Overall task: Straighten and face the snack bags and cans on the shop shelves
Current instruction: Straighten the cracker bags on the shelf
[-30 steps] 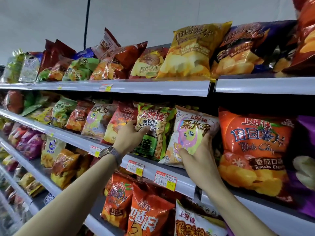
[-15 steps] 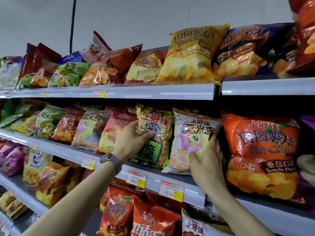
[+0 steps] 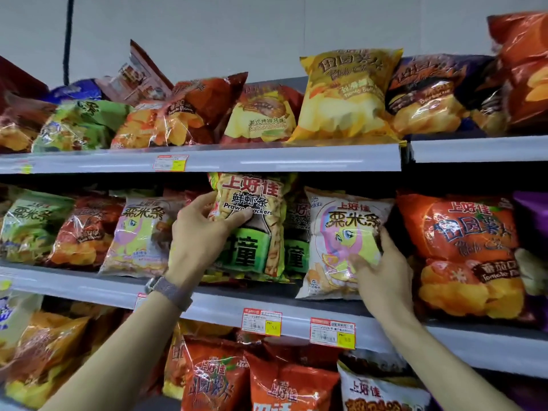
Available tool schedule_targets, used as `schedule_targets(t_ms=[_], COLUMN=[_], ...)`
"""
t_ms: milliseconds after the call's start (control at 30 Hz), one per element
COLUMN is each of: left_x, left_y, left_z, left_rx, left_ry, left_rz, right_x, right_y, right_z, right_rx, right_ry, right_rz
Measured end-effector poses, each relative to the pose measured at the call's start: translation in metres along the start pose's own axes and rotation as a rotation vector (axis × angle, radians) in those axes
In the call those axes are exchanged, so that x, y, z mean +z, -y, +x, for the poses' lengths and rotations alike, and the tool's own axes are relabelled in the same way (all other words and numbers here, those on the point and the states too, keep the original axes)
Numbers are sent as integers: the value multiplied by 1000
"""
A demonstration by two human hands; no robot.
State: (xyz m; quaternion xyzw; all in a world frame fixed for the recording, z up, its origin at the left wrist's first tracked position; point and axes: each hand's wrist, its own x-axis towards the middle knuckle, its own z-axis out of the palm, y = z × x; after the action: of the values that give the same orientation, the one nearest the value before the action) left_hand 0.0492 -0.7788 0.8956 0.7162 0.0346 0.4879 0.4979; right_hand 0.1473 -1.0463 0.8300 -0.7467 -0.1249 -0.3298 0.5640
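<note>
On the middle shelf [image 3: 89, 284] a yellow-and-green prawn cracker bag [image 3: 252, 229] stands upright, and my left hand [image 3: 201, 238] grips its left edge with the thumb across the front. Just right of it stands a white corn-stick bag with a cartoon pony [image 3: 344, 241]. My right hand [image 3: 382, 274] holds that bag's lower right side, thumb on its front. A second green prawn cracker bag [image 3: 296, 247] shows between the two. An orange tomato potato-chip bag [image 3: 468, 256] sits further right.
The top shelf [image 3: 267, 158] carries a yellow honey-butter chip bag [image 3: 344, 96] and several leaning bags to its left. Red bags [image 3: 290, 384] fill the shelf below. Price tags [image 3: 332, 332] hang on the middle shelf's edge. A grey wall rises behind.
My left hand has lifted the prawn cracker bag higher and more upright. My right hand stayed on the pony bag's lower right side. The view shifted right and closer.
</note>
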Motion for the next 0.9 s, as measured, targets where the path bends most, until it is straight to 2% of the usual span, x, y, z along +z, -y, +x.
schedule_targets(t_ms=[200,367,533,667,900], left_x=[-46,-68,-72,-68,-48], left_y=[17,25,34,43,34], left_z=[-7,-10,-18,-21,-32], left_rx=[-5,-16,-18,-37,-37], left_ry=[20,62,70,140,192], left_rz=[-175,-207,-246,-256,-333], right_x=[36,75,104,116,87], right_y=[25,50,57,63,58], right_z=[-7,-19,-30,-37,-37], right_rx=[-72,-113,-120,-158,-163], right_ry=[-71,-97,-66,-14,117], right_rz=[36,52,-12,4,-30])
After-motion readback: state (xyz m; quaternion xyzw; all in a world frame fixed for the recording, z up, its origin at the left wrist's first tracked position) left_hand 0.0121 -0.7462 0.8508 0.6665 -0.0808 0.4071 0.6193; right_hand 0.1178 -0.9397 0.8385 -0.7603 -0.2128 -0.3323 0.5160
